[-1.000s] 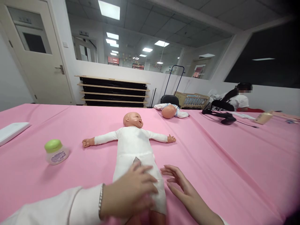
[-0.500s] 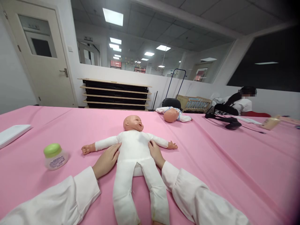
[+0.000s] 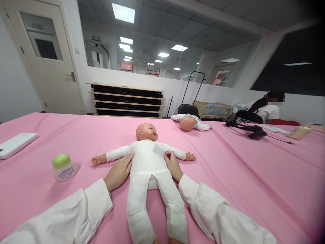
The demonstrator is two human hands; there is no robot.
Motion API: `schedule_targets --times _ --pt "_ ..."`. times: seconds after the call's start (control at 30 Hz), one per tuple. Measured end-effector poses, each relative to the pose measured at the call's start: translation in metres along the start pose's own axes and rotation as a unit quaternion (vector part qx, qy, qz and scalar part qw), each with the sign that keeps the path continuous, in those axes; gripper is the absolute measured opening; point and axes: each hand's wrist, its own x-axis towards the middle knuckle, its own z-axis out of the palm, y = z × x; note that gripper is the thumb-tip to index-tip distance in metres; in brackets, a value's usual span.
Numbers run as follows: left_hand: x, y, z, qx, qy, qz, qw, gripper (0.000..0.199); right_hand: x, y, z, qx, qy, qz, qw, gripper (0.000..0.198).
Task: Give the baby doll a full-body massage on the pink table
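A baby doll [image 3: 147,159] with a white cloth body and a plastic head lies on its back on the pink-covered table [image 3: 83,217], arms spread and legs toward me. Its head is turned to the right. My left hand [image 3: 118,172] presses against the left side of its torso, just below the arm. On the opposite side, my right hand [image 3: 174,166] cups the torso, thumb showing. Together the hands hold the doll between them. Some fingertips are hidden against or beneath the body. A jar with a green lid [image 3: 64,167] stands left of my left hand.
A white device [image 3: 19,145] lies at the left edge. A second doll [image 3: 189,122] lies near the far edge. Farther right are a black headset-like item [image 3: 250,129] and a tan bottle [image 3: 300,131]. A person [image 3: 270,110] sits beyond the table.
The whole view has shifted slightly, so things appear a little farther right. Both hands stay at the doll's sides, and the doll keeps its pose.
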Motion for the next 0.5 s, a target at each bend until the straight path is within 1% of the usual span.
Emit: schedule_targets --times 0.1,0.17,0.23,0.33,0.5 --pt "0.0004 -0.0016 0.0005 -0.003 -0.003 -0.005 1.0 0.045 -0.0008 0.0018 0.0005 0.049 -0.006 0.003 0.999 0.029" --pt "0.0005 -0.002 0.0007 -0.004 -0.001 -0.007 1.0 0.045 -0.0015 0.001 0.0002 0.065 -0.025 0.002 0.998 0.041" --pt "0.0007 -0.0021 0.0007 -0.006 0.001 -0.009 1.0 0.045 -0.0022 -0.0008 -0.0006 0.057 -0.049 0.002 0.997 0.052" --pt "0.0009 -0.0025 0.0003 -0.008 -0.003 -0.015 1.0 0.045 -0.0028 -0.0035 -0.0018 0.04 -0.063 0.015 0.997 0.055" --pt "0.0013 -0.0051 0.0001 -0.009 -0.019 -0.031 0.999 0.045 -0.0012 -0.0025 -0.0018 0.06 -0.077 0.021 0.995 0.055"
